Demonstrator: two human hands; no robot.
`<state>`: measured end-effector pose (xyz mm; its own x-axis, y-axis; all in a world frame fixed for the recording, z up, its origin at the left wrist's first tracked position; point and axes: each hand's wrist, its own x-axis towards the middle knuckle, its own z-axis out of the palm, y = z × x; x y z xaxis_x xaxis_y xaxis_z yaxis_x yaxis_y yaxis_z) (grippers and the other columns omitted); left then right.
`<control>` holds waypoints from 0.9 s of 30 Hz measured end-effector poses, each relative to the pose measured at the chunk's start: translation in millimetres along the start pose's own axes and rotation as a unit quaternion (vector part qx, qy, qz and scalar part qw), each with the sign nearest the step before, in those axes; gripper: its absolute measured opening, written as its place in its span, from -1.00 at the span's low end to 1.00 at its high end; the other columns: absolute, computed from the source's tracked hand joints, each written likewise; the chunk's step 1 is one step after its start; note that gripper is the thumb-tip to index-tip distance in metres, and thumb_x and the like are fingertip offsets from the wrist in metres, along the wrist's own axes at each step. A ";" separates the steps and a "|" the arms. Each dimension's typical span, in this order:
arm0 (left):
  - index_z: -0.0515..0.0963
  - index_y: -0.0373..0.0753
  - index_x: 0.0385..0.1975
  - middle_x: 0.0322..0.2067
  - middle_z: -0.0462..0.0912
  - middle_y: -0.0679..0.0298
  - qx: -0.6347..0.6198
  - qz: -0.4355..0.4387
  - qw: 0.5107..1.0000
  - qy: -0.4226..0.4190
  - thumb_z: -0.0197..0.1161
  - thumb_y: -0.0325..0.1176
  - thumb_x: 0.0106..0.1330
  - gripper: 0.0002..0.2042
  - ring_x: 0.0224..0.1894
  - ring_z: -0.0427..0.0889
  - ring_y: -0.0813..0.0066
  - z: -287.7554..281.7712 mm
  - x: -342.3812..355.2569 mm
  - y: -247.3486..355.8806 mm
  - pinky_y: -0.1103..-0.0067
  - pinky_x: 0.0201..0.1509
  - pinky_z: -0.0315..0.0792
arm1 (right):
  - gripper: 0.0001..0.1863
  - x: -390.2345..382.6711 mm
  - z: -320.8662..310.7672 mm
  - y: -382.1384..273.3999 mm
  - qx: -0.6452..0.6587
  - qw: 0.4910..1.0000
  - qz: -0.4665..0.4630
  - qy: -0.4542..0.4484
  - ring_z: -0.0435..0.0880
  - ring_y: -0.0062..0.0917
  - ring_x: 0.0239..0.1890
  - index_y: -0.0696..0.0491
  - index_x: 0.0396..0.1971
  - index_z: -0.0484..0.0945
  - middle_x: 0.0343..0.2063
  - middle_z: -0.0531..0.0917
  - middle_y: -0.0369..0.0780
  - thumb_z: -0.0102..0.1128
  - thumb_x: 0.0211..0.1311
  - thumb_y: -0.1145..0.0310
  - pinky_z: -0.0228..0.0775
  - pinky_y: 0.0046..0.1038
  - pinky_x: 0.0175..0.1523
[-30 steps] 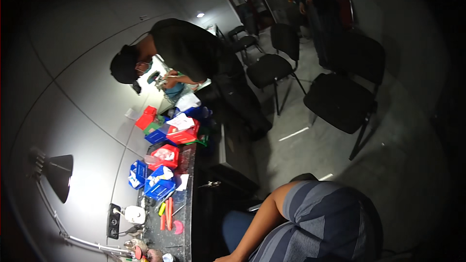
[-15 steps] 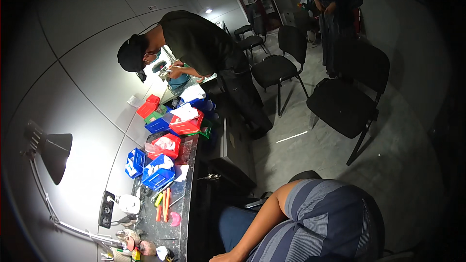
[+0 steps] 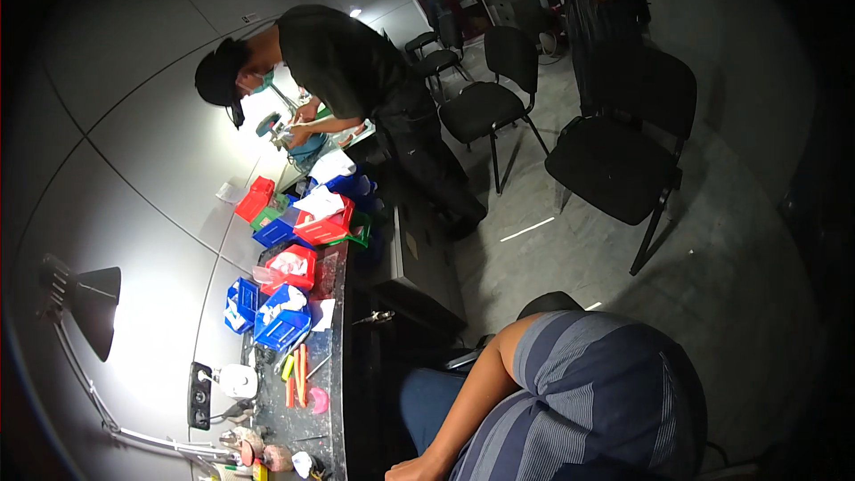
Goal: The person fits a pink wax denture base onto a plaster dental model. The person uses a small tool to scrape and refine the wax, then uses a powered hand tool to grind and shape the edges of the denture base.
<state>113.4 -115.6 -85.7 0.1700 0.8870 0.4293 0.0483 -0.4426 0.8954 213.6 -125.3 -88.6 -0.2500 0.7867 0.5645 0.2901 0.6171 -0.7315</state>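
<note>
At the lower edge my left hand (image 3: 408, 470) is partly in view, at the end of my bare forearm, beside the edge of the dark workbench (image 3: 335, 410). Its fingers are cut off by the frame, so any held thing cannot be seen. My right hand is out of view. Nearest on the bench lie a pink curved piece (image 3: 320, 401), orange-red sticks (image 3: 302, 374) and a yellow-green stick (image 3: 288, 367). Small pinkish and pale lumps (image 3: 278, 457) stand at the bench's lower end.
Blue bins (image 3: 283, 330) and red bins (image 3: 292, 269) holding white items crowd the bench. A desk lamp (image 3: 89, 303) and power strip (image 3: 200, 396) are at the wall. Beyond, a masked person (image 3: 338, 62) handles something; another stands behind black chairs (image 3: 614, 169).
The whole scene has shifted left and slightly up in the view. My left arm stays in nearly the same place. The masked person remains bent over with hands together.
</note>
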 end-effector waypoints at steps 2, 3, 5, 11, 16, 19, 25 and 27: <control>0.48 -0.32 -0.20 -0.37 0.50 0.25 0.001 0.001 1.000 0.001 -0.52 0.45 0.47 -0.14 -0.31 0.50 0.48 -2.8 -3.5 1.8 0.50 -0.15 0.46 | -0.50 3.5 -7.2 -27.9 -0.081 0.990 0.075 -0.093 0.70 0.04 -0.42 0.24 -0.56 0.67 -0.53 0.67 0.15 0.22 0.20 0.02 0.48 0.00 -0.33; 0.48 -0.32 -0.20 -0.37 0.50 0.25 -0.002 0.002 1.000 0.004 -0.52 0.45 0.48 -0.14 -0.31 0.50 0.48 -2.5 -5.7 2.3 0.50 -0.15 0.46 | -0.50 1.0 -6.8 -28.7 -0.081 0.989 0.078 -0.094 0.70 0.04 -0.42 0.24 -0.56 0.67 -0.53 0.67 0.15 0.22 0.20 0.02 0.48 0.00 -0.33; 0.48 -0.32 -0.20 -0.37 0.50 0.25 0.006 0.004 1.000 0.016 -0.52 0.44 0.48 -0.15 -0.31 0.50 0.48 -14.5 -8.2 0.4 0.49 -0.15 0.46 | -0.50 0.6 0.7 -27.7 -0.062 0.991 0.094 -0.075 0.71 0.04 -0.41 0.20 -0.52 0.70 -0.53 0.68 0.14 0.28 0.14 -0.04 0.49 0.00 -0.33; 0.48 -0.32 -0.21 -0.37 0.49 0.25 0.032 0.024 0.997 0.059 -0.51 0.44 0.49 -0.15 -0.31 0.50 0.49 -63.1 -34.9 15.0 0.49 -0.15 0.46 | -0.77 9.6 -10.9 -47.9 -0.076 0.981 0.145 -0.107 0.71 0.03 -0.31 0.17 -0.41 0.66 -0.41 0.71 0.04 0.37 -0.11 0.37 0.58 -0.11 -0.18; 0.47 -0.40 -0.13 -0.33 0.49 0.25 0.123 -0.057 0.990 0.025 -0.54 0.55 0.36 -0.03 -0.32 0.49 0.52 -44.2 -29.7 65.4 0.54 -0.13 0.45 | -0.63 12.4 -41.7 -61.0 -0.002 0.970 0.219 -0.106 0.74 -0.13 -0.32 0.19 -0.17 0.66 -0.33 0.71 0.00 0.38 -0.07 0.45 0.62 -0.24 -0.16; 0.44 -0.43 -0.10 -0.36 0.49 0.23 0.162 -0.081 0.983 0.030 -0.53 0.63 0.26 0.04 -0.39 0.46 0.56 -60.6 -37.5 70.1 0.62 -0.28 0.39 | -0.64 19.0 -35.2 -62.4 0.061 0.953 0.256 -0.151 0.66 -0.45 -0.48 0.21 -0.12 0.64 -0.39 0.69 -0.13 0.38 0.00 0.49 0.56 -0.42 -0.30; 0.43 -0.43 -0.12 -0.47 0.47 0.26 0.186 -0.098 0.977 0.027 -0.57 0.62 0.27 0.04 -0.48 0.40 0.63 -64.0 -45.2 77.6 0.65 -0.39 0.30 | -0.61 28.6 -42.3 -61.4 0.150 0.898 0.348 -0.226 0.59 -0.72 -0.34 0.29 -0.10 0.62 -0.38 0.63 -0.28 0.39 -0.02 0.58 0.52 -0.57 -0.23; 0.44 -0.42 -0.12 -0.45 0.48 0.26 0.182 -0.106 0.977 0.013 -0.59 0.64 0.24 0.06 -0.46 0.41 0.63 -60.7 -43.2 80.9 0.65 -0.37 0.31 | -0.61 24.6 -43.6 -54.6 0.166 0.891 0.354 -0.231 0.61 -0.71 -0.30 0.30 -0.10 0.62 -0.35 0.64 -0.26 0.37 -0.02 0.60 0.53 -0.57 -0.19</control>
<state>50.3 -181.7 -24.6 0.0933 0.9649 0.2454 0.4285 -0.2614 0.8649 231.9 -138.8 -18.1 -0.4887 0.8375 -0.2443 0.2551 -0.1307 -0.9581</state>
